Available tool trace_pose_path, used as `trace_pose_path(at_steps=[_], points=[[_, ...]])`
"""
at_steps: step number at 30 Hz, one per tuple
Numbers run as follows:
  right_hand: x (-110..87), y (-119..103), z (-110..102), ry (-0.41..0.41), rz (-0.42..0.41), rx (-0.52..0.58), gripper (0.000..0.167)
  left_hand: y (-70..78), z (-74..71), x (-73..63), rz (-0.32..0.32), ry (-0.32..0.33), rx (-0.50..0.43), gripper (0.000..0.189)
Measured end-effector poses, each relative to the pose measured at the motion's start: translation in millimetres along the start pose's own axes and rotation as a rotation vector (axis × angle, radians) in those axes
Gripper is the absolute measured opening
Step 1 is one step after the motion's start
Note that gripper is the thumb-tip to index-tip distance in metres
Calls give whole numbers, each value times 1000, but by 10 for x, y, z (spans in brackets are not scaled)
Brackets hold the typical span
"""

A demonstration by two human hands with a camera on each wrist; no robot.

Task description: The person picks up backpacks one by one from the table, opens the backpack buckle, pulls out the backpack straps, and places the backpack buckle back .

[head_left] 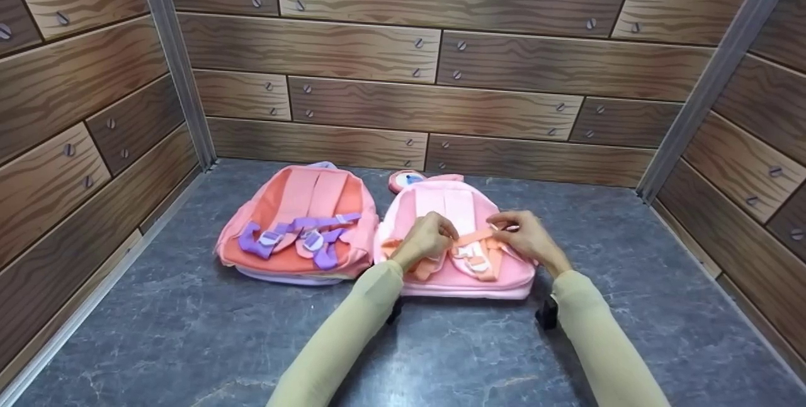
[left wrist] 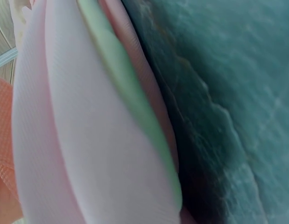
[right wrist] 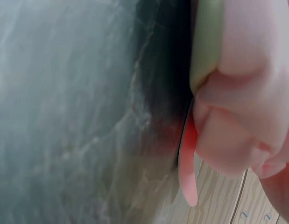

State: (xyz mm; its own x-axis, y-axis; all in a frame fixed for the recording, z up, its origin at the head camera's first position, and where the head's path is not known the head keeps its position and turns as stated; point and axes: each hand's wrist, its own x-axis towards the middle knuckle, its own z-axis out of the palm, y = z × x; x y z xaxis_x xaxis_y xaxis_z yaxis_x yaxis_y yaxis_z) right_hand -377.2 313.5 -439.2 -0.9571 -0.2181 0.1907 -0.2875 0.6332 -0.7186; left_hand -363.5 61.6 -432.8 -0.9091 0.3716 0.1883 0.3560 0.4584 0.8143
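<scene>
A light pink backpack [head_left: 466, 287] lies with its strap side up, and both hands are over it. An orange strap [head_left: 474, 237] stretches between them; my right hand [head_left: 529, 240] pinches it at one side. The fingers of my left hand [head_left: 428, 237] are bent at the strap's other end and seem to pinch it. Just below are a white buckle [head_left: 475, 259] and more orange webbing. In the left wrist view, the bag's pale side [left wrist: 97, 116] hides most of the hand. The right wrist view shows its bunched pink fabric [right wrist: 247, 102].
A coral backpack [head_left: 302, 186] with purple straps [head_left: 324, 224] lies against the pink one's left side. Behind the pink bag, a round trim piece with an eye [head_left: 406, 180] sticks out. Wood-patterned walls [head_left: 441, 54] enclose the grey marbled table [head_left: 220, 331] at the back and sides.
</scene>
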Motion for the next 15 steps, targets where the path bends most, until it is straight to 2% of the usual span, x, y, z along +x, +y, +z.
trace_pose_path(at_steps=[7,15], points=[[-27,10,15,-20,1,12,30,-26,-2,1,7,-23,-7,18],[-66,9,40,23,-4,46,31,-31,-37,-9,29,-25,-37,23]])
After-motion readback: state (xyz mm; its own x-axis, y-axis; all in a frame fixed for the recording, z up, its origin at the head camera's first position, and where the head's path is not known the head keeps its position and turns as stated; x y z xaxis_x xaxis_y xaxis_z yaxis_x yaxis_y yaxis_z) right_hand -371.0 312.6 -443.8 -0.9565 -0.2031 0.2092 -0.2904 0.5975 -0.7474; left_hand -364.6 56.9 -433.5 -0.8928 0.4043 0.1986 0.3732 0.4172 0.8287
